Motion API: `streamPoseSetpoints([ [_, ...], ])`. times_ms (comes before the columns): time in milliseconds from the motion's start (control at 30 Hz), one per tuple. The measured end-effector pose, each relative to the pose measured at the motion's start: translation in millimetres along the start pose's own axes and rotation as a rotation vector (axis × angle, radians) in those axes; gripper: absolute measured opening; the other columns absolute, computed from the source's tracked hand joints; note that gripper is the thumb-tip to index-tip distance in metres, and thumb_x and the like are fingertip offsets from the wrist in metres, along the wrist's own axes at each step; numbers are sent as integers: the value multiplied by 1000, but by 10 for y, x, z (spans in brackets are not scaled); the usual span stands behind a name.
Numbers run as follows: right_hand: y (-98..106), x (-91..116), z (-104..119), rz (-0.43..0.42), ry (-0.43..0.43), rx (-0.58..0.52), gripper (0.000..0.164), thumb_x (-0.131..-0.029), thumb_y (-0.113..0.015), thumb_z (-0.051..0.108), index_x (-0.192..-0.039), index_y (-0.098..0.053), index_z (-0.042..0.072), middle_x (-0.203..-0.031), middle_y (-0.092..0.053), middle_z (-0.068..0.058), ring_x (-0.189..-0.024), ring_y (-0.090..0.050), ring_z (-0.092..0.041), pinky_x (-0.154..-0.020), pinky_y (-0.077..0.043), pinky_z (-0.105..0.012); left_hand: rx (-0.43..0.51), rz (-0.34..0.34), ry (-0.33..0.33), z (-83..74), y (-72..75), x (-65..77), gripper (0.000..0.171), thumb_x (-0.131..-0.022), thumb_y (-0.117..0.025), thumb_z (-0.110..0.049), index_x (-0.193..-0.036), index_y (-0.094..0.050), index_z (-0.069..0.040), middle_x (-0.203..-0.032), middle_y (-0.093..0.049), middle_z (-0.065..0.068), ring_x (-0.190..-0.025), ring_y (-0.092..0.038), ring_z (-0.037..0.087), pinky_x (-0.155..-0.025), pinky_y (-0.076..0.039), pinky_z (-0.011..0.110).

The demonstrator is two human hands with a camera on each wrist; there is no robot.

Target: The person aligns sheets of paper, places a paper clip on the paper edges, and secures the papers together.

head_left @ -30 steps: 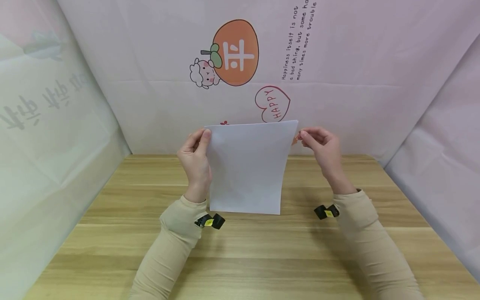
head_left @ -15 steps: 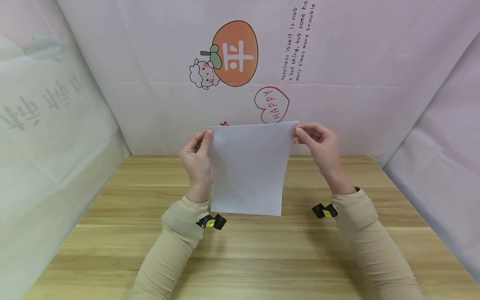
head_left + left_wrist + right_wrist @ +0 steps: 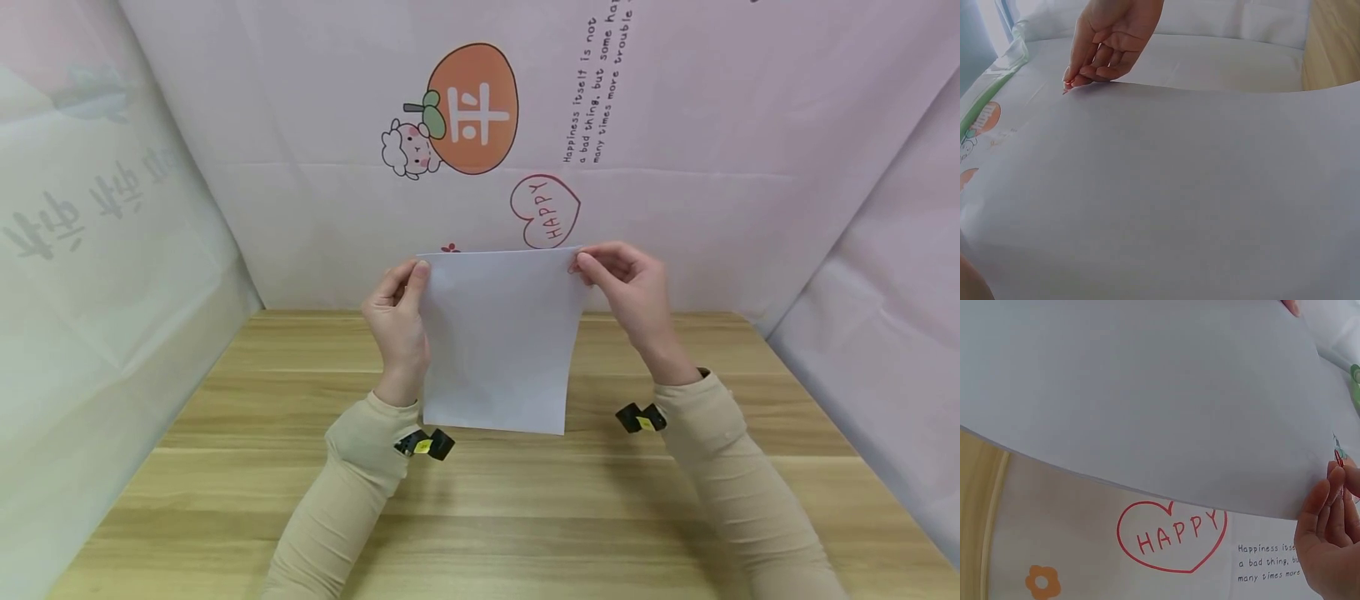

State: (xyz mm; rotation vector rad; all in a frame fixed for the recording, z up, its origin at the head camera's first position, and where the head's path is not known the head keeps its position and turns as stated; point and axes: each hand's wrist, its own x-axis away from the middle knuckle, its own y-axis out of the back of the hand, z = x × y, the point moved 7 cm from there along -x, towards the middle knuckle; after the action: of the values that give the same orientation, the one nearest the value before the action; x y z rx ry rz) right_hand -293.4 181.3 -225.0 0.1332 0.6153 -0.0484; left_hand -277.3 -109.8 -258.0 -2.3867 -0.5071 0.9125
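Observation:
White sheets of paper (image 3: pixel 498 342) hang upright above the table in the head view, their edges lined up. My left hand (image 3: pixel 397 321) grips the upper left corner, thumb on the near face. At the upper right corner my right hand (image 3: pixel 633 292) pinches a small red paper clip (image 3: pixel 1339 457) between thumb and index finger. The clip overlaps the paper's corner in the head view. From the left wrist, the right hand (image 3: pixel 1113 40) shows at the paper's far edge with the red clip (image 3: pixel 1069 84) at its fingertips. Its other fingers are partly behind the paper.
The wooden table (image 3: pixel 480 517) lies below, its back edge against a printed white cloth wall (image 3: pixel 675 100). Cloth walls also stand at left and right. Small black cameras (image 3: pixel 425 443) are strapped at both wrists.
My right hand has moved left with the paper clip, from beside the paper onto its upper right corner. The left hand and paper have shifted slightly right.

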Motion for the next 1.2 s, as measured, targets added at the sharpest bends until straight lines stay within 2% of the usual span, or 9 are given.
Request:
streamPoseSetpoints([
  [100,-41,-8,40,8,2,53,21,-87,-70,17,-98,-69,0,-85,-71,7,-73,-63,-10,-68,-51,-19,2,-4,2,3,5,0,15,-80,-73,0,-79,-76,-15,-75,-66,-5,-74,-55,10,-70,-46,18],
  [233,-113,7,197,17,32,81,21,-87,-68,13,-97,-68,-5,-82,-70,8,-71,-63,-8,-67,-51,-18,2,-1,-1,7,-4,-1,4,-79,-75,-4,-82,-76,-6,-76,-67,-4,-75,-55,10,-70,-45,18],
  [333,-161,29,318,16,54,102,20,-87,-68,10,-97,-67,-7,-80,-70,8,-69,-63,-8,-67,-51,-17,4,3,-1,8,-15,3,5,-79,-76,-5,-83,-76,-4,-77,-67,-4,-75,-54,10,-69,-45,18],
  [433,-199,38,375,18,66,112,21,-87,-68,9,-97,-67,-8,-80,-70,7,-70,-63,-9,-69,-52,-17,10,4,-1,13,-21,6,5,-79,-75,-4,-81,-76,-9,-77,-68,-5,-76,-54,10,-68,-44,17],
  [600,-235,25,410,17,84,99,20,-86,-69,9,-98,-66,-8,-82,-71,6,-71,-64,-11,-69,-53,-18,13,6,0,24,-27,8,17,-80,-73,0,-78,-76,-17,-78,-68,-5,-76,-55,9,-69,-45,17],
  [1200,-379,-3,517,7,133,64,18,-84,-71,5,-94,-66,-9,-78,-71,7,-68,-65,-11,-69,-54,-19,-11,11,19,44,-33,28,17,-81,-72,0,-80,-76,-17,-77,-68,-6,-77,-55,10,-71,-45,19],
])
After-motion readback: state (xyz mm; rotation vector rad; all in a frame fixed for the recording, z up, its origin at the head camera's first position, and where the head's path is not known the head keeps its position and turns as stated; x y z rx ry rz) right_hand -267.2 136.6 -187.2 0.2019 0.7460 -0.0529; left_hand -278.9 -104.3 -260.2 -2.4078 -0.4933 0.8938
